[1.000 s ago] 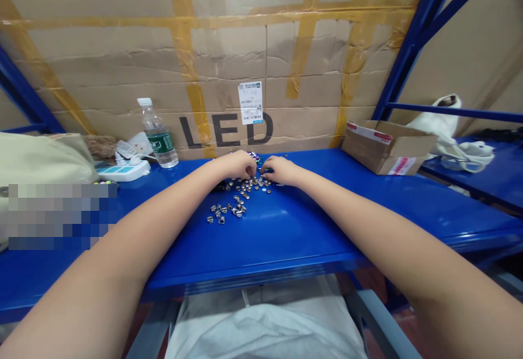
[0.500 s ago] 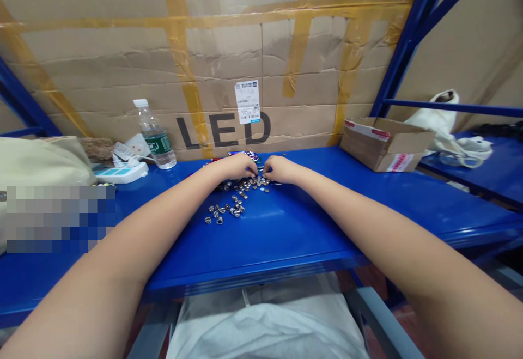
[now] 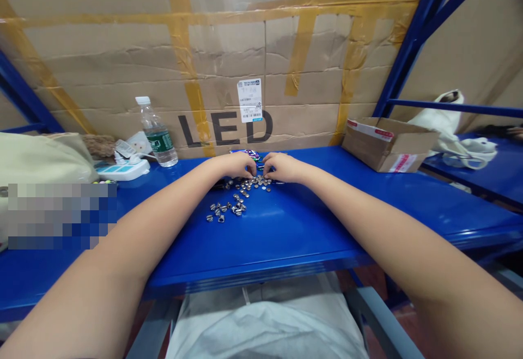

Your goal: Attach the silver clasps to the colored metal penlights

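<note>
Both arms reach out over the blue table. My left hand is closed, its fingertips bent down beside a pile of small round metal pieces. Facing it across a narrow gap, my right hand is curled in a pinch at the same pile. Whatever lies between the fingertips of either hand is too small to make out. Nearer to me are scattered shiny, ring-like metal pieces. Some colourful shiny items lie behind the hands, partly covered by them.
A water bottle and a white power strip stand at the back left, near a pale bag. An open cardboard box sits at the right. A large cardboard wall marked LED rises behind the table.
The view has shifted slightly. Both hands stay over the metal pieces, with only small changes in the fingers.
</note>
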`<state>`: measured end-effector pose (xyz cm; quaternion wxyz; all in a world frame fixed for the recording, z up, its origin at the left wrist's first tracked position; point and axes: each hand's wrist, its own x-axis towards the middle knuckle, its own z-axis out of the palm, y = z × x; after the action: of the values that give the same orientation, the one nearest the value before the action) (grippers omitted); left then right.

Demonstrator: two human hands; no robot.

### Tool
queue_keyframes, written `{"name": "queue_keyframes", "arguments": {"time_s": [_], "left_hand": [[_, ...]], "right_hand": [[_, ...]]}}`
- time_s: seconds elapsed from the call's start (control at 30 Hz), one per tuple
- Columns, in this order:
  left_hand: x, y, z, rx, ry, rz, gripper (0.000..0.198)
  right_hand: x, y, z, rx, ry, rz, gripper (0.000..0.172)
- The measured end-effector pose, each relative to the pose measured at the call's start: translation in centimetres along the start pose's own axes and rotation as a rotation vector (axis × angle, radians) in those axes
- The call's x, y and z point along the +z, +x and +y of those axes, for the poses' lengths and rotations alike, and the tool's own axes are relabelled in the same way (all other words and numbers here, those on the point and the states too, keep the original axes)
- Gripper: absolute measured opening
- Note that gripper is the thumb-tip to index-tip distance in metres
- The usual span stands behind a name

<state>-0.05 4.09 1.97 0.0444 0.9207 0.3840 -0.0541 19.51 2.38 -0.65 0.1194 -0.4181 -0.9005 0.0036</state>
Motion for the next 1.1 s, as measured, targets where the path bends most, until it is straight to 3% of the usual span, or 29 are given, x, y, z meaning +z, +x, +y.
{"name": "queue_keyframes", "arguments": {"time_s": [0.13,0.3,0.7,0.9,1.1], "left_hand": [[-0.1,-0.1,0.4,-0.050,0.029,-0.015,0.019],[0.0,-0.2,0.4,-0.045,0.019,0.015,0.015],[0.0,-0.2,-0.1,-0.056,0.017,-0.040,0.021],[-0.1,-0.4,-0.2,-0.085,-0.026,-0.031,0.019],[-0.2,-0.4,0.4,-0.066,-0.040,0.044,0.014]], "right_hand": [[-1.2,-1.0,0.5,-0.030,0.039,0.004,0.018],[-1.7,-1.7,0.8,-0.057,0.108,-0.108,0.015],[-0.6,-1.2,0.0,-0.073,0.047,-0.094,0.017],[-1.3,-1.5,1.2,0.024,0.052,0.022,0.016],[-1.2,-1.6,2.2,0.013,0.062,-0.116,0.013]]}}
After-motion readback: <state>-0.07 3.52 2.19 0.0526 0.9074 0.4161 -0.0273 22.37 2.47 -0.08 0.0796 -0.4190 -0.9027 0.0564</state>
